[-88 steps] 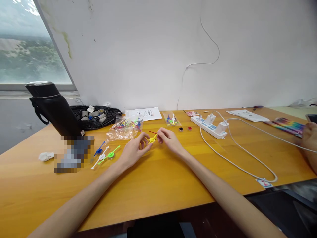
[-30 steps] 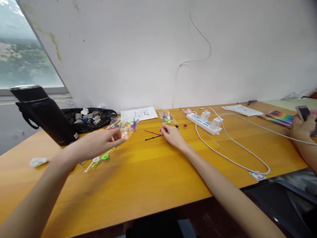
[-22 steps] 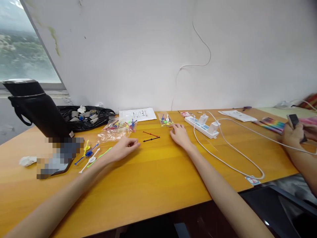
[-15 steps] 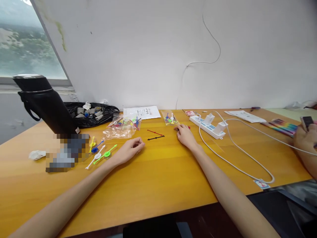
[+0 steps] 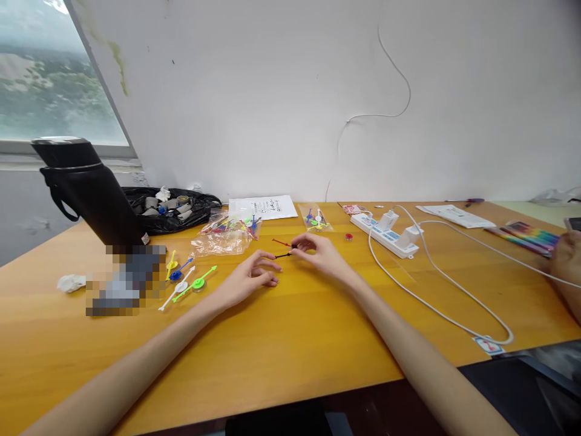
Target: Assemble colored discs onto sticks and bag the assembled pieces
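My right hand (image 5: 320, 253) is closed in a pinch around a small black round piece (image 5: 294, 246), held just above the table. Under and beside its fingertips lie a black arrow spinner (image 5: 283, 255) and a red arrow spinner (image 5: 280, 242), both partly hidden. My left hand (image 5: 251, 278) rests low over the wood, fingers apart and loosely bent, close to the black arrow's left tip; nothing shows in it. To its left sit several spinners on round bases, among them a green one (image 5: 198, 283), a white one (image 5: 180, 287) and a blue one (image 5: 176, 275).
Behind are a clear bag of spinners (image 5: 227, 233), a smaller bag (image 5: 316, 218) and a red round piece (image 5: 348, 237). A black bottle (image 5: 91, 188) stands left. At right are a power strip (image 5: 385, 236), looping white cables and another person's hand (image 5: 566, 257).
My right hand has come left from beside the red round piece to the arrows and now pinches a black piece. The fingers of my left hand have spread, and it has shifted slightly right.
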The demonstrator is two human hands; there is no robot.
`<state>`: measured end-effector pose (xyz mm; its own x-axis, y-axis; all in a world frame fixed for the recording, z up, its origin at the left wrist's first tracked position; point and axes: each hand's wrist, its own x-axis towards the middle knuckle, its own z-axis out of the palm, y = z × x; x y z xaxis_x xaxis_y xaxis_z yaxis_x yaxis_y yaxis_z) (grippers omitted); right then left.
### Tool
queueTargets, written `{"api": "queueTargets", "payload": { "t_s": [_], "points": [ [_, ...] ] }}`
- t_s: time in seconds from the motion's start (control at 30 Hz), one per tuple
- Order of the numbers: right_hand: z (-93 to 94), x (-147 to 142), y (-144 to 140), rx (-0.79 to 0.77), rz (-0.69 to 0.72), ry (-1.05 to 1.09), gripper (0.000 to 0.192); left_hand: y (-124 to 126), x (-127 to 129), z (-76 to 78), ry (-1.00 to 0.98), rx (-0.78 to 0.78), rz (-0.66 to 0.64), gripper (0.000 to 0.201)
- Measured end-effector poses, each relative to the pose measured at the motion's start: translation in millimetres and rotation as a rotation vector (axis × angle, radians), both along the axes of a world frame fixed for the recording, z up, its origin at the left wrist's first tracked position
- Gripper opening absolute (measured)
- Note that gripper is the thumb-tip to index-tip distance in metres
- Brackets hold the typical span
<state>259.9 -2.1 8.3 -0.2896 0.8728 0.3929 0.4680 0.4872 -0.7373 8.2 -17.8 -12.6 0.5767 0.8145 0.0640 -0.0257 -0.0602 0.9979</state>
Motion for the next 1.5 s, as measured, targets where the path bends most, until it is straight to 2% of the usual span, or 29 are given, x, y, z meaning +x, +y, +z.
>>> {"api": "queueTargets", "payload": {
  "t_s": [0.13,0.27,0.37,0.5,0.57,0.7,0.9,0.97,1.07,1.13,1.3,1.4,1.5],
  "points": [
    [-0.1,-34,-19,0.051,0.258,-0.02,0.018,0,0,-1.9,0.031,0.021,-0.052,0.039],
    [-2.0,-42,-24,0.087,0.332,-0.039,0.018,5,-1,-8.1,-0.05,-0.033,-0.07,0.036],
    [-2.4,-35,-22,0.114,0.235,-0.093,0.019,7,-1,-9.8,-0.083,-0.091,-0.07,0.039],
    [-10.6,-23,-12,0.212,-0.073,-0.287,0.015,5,1,-6.6,-0.061,-0.1,-0.073,0.04],
    [-16.9,-18,-7,0.226,-0.163,-0.371,0.016,4,2,-4.8,-0.037,-0.073,-0.048,0.04],
    [-24.4,-14,1,0.214,-0.205,-0.446,0.014,4,4,-4.0,-0.009,-0.044,0.018,0.037],
    [-24.2,-15,3,0.255,-0.186,-0.48,0.011,3,7,-3.2,-0.109,-0.106,0.028,0.037],
    [-23.9,-15,4,0.268,-0.184,-0.477,0.012,2,6,-0.1,-0.179,-0.165,0.073,0.039],
    [-23.2,-15,4,0.213,-0.208,-0.374,0.013,1,5,5.5,-0.303,-0.24,0.19,0.042],
    [-22.2,-15,5,0.105,-0.194,-0.199,0.014,1,3,7.6,-0.352,-0.259,0.243,0.04],
    [-17.6,-18,9,-0.172,-0.084,0.258,0.032,3,2,5.1,-0.345,-0.25,0.226,0.027],
    [-13.2,-22,7,-0.294,-0.095,0.409,0.042,4,2,3.7,-0.317,-0.248,0.22,0.027],
    [-9.9,-27,2,-0.411,-0.047,0.5,0.043,3,3,3.9,-0.306,-0.249,0.207,0.029]
  ]
}}
